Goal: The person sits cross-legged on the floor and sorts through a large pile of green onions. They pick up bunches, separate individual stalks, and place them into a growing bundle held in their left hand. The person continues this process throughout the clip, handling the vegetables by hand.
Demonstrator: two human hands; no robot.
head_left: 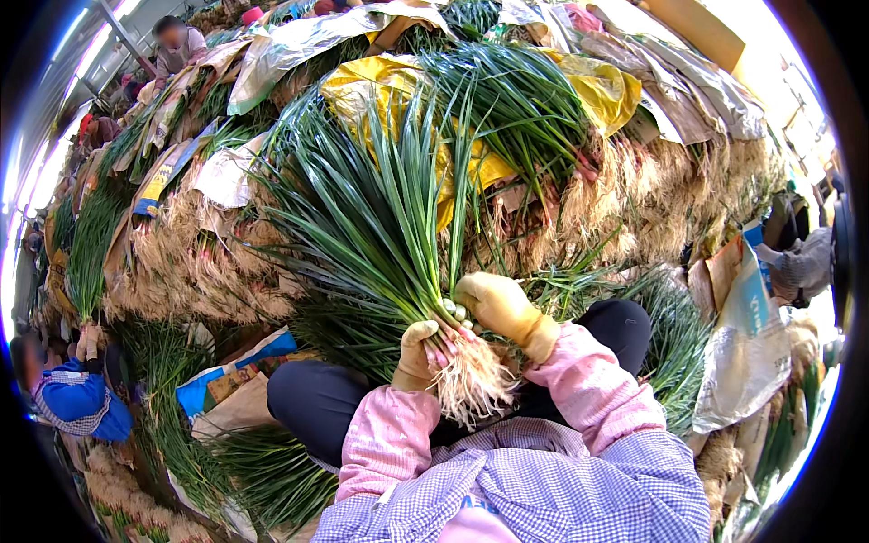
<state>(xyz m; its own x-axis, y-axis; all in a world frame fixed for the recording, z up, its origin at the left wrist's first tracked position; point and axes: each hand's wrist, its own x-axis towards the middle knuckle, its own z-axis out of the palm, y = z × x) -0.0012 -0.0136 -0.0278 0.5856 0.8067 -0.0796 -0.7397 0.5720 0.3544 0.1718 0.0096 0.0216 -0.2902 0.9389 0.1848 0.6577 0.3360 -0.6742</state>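
A large bunch of spring onions (403,217) is held over my lap, its long green leaves fanning up and away from me. The pinkish-white stems and pale shaggy roots hang toward me. My left hand (416,356), in a yellowish glove, is wrapped round the stems from the left, just above the roots. From the right, my right hand (500,308), in a matching glove, curls its fingers against the bunch. White stem ends show beside those fingers, and what the palm holds is partly hidden.
A long heap of spring onions (625,195) stands in front, roots facing me, partly covered by yellow sheeting (380,81) and sacks (303,54). Loose leaves (665,335) and a silvery sack (742,362) lie at right. A person in blue (86,398) holds another bunch at left.
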